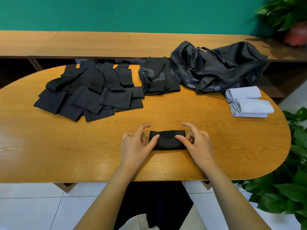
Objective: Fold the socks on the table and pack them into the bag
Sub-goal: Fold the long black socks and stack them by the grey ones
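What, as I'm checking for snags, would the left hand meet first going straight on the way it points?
Probably the folded black sock: the left hand points forward-right, thumb touching the sock's left end. Its raised forefinger might clear the far corner; depth unclear.

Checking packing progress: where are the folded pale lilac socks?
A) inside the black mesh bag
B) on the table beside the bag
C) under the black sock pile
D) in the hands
B: the folded pale lilac socks lie on the oval wooden table, just outside the black mesh bag.
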